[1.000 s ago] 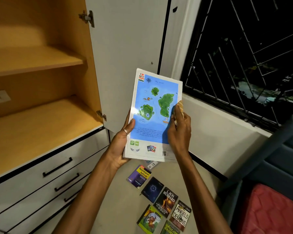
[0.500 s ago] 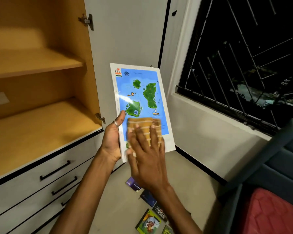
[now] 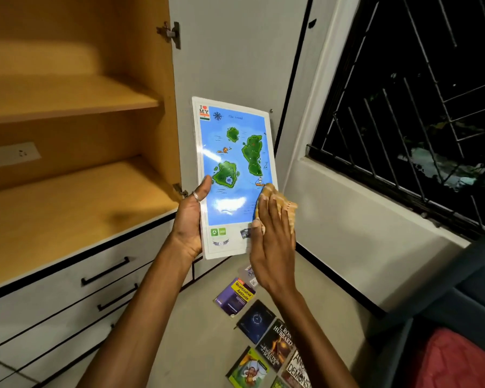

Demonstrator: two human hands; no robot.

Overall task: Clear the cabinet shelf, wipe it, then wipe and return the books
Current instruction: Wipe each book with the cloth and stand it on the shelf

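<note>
One book with a blue island map on its cover (image 3: 234, 175) is held upright in the air in front of the open white cabinet door (image 3: 235, 51), just right of the cabinet. The left hand (image 3: 189, 219) grasps it by its lower left edge, thumb curled onto the cover with a ring on it, fingers hidden behind. The right hand (image 3: 272, 242) lies flat with straight fingers on one tan striped cloth (image 3: 277, 200), pressing it against the cover's lower right edge; part of the cloth sticks out past the book's side.

Two wooden shelves show inside the cabinet: an upper shelf (image 3: 67, 96) and a lower shelf (image 3: 67, 208), both bare of books. One white socket plate (image 3: 9, 155) sits on the back wall between them. Below the lower shelf are three drawers, each with one black handle (image 3: 105, 271).

On the floor (image 3: 196, 331) beneath the hands lie more books, covers up and close together. Six are clearly visible: a purple and yellow one (image 3: 235, 296), a dark blue one (image 3: 256, 322), a dark one with an orange picture (image 3: 277, 345), a black and white one (image 3: 298, 371), a green and yellow one (image 3: 249, 368), and a sliver of another at the bottom edge. A further pale item near the right wrist is too hidden to identify.

A barred window (image 3: 417, 107) fills the upper right.
</note>
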